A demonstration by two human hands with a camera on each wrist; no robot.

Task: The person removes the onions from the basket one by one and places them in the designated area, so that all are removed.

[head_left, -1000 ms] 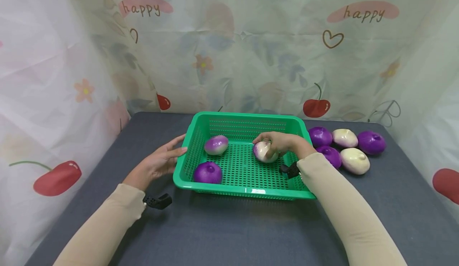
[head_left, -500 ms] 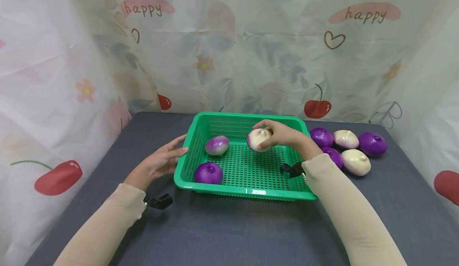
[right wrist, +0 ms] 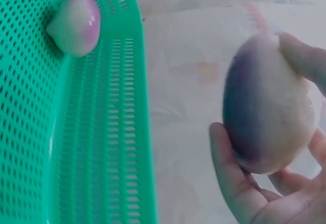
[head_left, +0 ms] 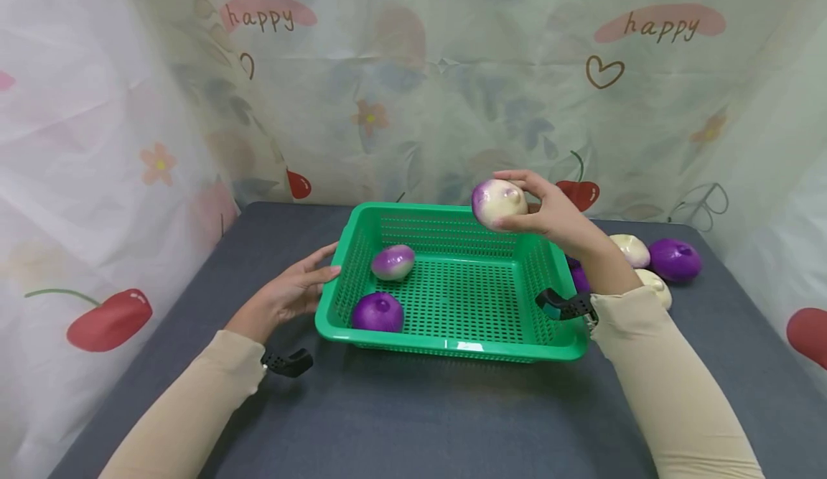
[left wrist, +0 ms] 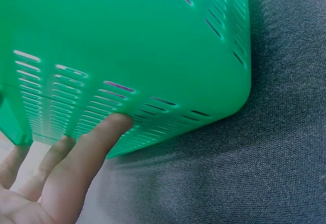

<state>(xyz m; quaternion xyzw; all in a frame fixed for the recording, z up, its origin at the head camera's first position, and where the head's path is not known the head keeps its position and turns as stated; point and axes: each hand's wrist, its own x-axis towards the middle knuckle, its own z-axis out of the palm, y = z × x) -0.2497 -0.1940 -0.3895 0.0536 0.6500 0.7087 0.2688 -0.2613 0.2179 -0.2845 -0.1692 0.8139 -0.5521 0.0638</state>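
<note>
A green slotted plastic basket point(head_left: 452, 346) stands on the dark table. My left hand point(head_left: 284, 294) rests against its left end, and the left wrist view has fairly straight fingers point(left wrist: 86, 163) touching the outer wall. My right hand point(head_left: 558, 220) holds a white-and-purple onion point(head_left: 499, 204) up over the basket's back right, with thumb and fingers on opposite sides. In the right wrist view this onion point(right wrist: 267, 107) has its purple side towards the basket. Two other onions lie at the left inside the basket: a two-tone onion point(head_left: 393, 262) behind and a purple onion point(head_left: 377, 312) in front.
Right of the basket, several more onions lie on the table, among them a purple onion point(head_left: 675, 260) and a white onion point(head_left: 629, 249); my right forearm partly hides this group. A printed curtain point(head_left: 439, 105) hangs along the table's back edge.
My right hand has lifted the white-and-purple onion from low in the basket, up and to the right. My left hand and the two onions at the left have stayed put.
</note>
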